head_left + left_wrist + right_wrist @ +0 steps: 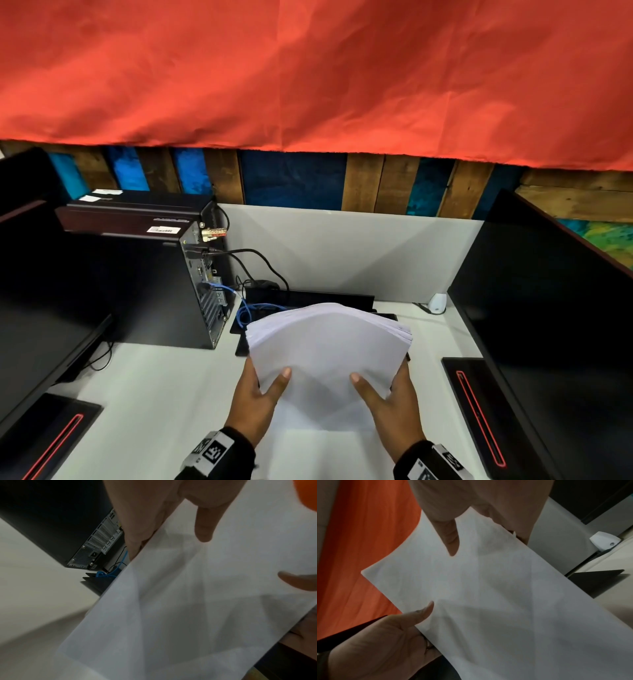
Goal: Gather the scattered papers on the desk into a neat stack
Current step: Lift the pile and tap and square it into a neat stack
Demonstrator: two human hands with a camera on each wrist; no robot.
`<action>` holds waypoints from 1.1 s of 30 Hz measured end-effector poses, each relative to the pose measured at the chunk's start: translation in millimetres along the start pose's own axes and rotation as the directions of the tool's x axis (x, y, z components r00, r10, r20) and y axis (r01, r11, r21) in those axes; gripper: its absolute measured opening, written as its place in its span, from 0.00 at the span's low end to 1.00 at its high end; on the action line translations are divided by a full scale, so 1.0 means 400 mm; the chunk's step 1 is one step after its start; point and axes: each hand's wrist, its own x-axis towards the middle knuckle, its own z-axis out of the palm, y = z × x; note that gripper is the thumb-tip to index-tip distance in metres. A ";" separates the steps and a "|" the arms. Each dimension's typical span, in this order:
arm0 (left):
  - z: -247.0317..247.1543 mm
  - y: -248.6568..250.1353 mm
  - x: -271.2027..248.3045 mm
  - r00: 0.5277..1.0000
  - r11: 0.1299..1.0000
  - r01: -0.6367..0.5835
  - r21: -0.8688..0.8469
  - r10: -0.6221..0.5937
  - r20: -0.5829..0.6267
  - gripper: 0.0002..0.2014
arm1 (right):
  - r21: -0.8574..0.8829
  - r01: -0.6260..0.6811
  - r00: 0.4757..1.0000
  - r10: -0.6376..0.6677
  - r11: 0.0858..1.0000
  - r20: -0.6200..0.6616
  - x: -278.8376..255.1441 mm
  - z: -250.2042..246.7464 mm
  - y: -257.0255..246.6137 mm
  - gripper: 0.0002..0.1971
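A stack of white papers stands tilted above the white desk, its lower edge near the desk surface. My left hand grips the stack's left side, thumb on the front sheet and fingers behind. My right hand grips the right side the same way. In the left wrist view the papers fill the frame under my left hand. The right wrist view has my right hand on the papers. The far edges of the sheets fan out slightly unevenly.
A black computer tower with cables stands at the left. Dark monitors flank both sides, with stand bases on the desk. A black tray and a small white device sit behind. A red cloth hangs above.
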 end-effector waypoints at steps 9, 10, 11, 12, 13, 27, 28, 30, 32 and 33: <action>0.009 0.015 0.018 1.000 0.999 -0.017 -0.030 0.017 -0.014 0.12 | 0.054 -0.010 0.999 0.012 0.998 -0.036 0.017 0.021 -0.015 0.20; 0.008 0.025 0.018 1.000 0.998 -0.021 -0.052 0.020 -0.009 0.13 | 0.064 0.000 0.999 0.003 0.998 -0.048 0.019 0.019 -0.023 0.20; 0.005 0.039 0.018 1.000 0.997 -0.026 -0.069 0.026 -0.005 0.14 | 0.080 0.014 0.998 -0.010 0.997 -0.056 0.020 0.016 -0.036 0.20; 0.000 0.054 0.017 0.999 0.996 -0.035 -0.080 0.035 0.003 0.14 | 0.104 0.024 0.998 -0.018 0.994 -0.057 0.021 0.011 -0.043 0.20; -0.005 0.067 0.018 0.999 0.995 -0.046 -0.094 0.048 0.021 0.13 | 0.126 0.031 0.998 -0.025 0.992 -0.051 0.021 0.006 -0.050 0.20; -0.034 0.095 0.038 0.979 0.964 -0.020 -0.265 0.072 0.190 0.44 | 0.249 -0.115 0.990 0.091 0.962 0.105 0.032 -0.027 -0.073 0.16; -0.038 0.103 0.038 0.977 0.965 -0.023 -0.263 0.078 0.200 0.44 | 0.251 -0.111 0.990 0.086 0.962 0.112 0.033 -0.031 -0.079 0.17; -0.041 0.103 0.039 0.972 0.970 -0.012 -0.244 0.068 0.226 0.43 | 0.246 -0.123 0.987 0.094 0.961 0.127 0.033 -0.033 -0.078 0.20; -0.037 0.090 0.036 0.973 0.976 0.009 -0.217 0.042 0.228 0.43 | 0.228 -0.150 0.982 0.118 0.962 0.146 0.032 -0.030 -0.068 0.22; -0.034 0.082 0.035 0.977 0.978 0.012 -0.209 0.034 0.212 0.43 | 0.220 -0.158 0.981 0.128 0.963 0.142 0.032 -0.029 -0.066 0.23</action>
